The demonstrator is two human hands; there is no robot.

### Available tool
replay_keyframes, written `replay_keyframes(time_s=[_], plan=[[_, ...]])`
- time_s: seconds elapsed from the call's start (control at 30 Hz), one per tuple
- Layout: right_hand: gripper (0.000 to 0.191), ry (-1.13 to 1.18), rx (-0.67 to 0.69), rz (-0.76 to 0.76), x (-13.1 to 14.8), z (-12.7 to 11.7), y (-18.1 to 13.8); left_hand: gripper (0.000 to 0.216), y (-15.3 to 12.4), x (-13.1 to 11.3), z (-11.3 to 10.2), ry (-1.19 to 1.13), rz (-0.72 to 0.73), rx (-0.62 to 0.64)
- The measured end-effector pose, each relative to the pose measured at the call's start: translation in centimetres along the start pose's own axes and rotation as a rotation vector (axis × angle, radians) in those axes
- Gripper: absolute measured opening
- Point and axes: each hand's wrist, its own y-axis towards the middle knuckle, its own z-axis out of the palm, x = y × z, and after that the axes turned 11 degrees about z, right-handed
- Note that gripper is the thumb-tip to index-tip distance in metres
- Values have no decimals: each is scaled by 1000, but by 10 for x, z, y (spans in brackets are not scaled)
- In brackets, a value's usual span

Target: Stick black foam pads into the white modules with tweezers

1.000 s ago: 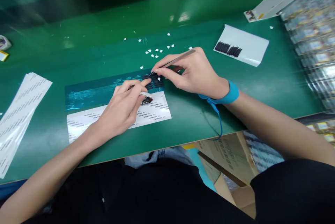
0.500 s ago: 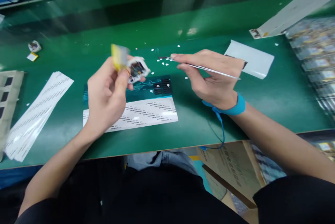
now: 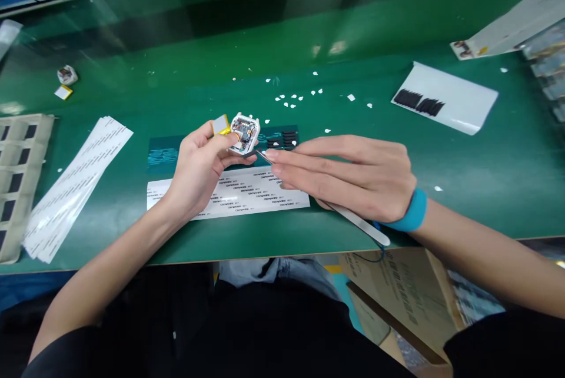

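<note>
Over the tabletop [image 3: 379,136], your left hand [image 3: 205,157] is gripping a white casing [image 3: 245,132], your right hand [image 3: 353,175] pinching tweezers [image 3: 362,225], seemingly fitting a dark strip [image 3: 249,154]; next is needing steadiness!

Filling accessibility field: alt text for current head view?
The left hand holds an open white electronic device and a yellow-edged pack; the right hand holds tweezers near the device's lower edge. Printed strips and white bits lie on the green bench.

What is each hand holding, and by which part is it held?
The left hand holds the white casing at its left edge, thumb on top; the right hand holds the tweezers near their tips.
</note>
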Motion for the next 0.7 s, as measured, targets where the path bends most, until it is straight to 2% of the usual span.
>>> replay_keyframes(time_s=[0.1,0.23,0.37,0.53,0.7], plan=[[26,12,39,85,0,3,-2,10,0,-1,1,-43,-69,-4],[25,-74,6,-25,0,4,-3,11,0,0,1,-59,-102,-2],[24,-128,7,-92,-2,3,-4,16,0,3,-1,5,-61,11],[28,-127,-3,-122,-5,5,-4,31,-4,4,-1,40,43,-67],[28,-121,-32,-145,-6,12,-4,28,-9,4,2,51,47,-33]])
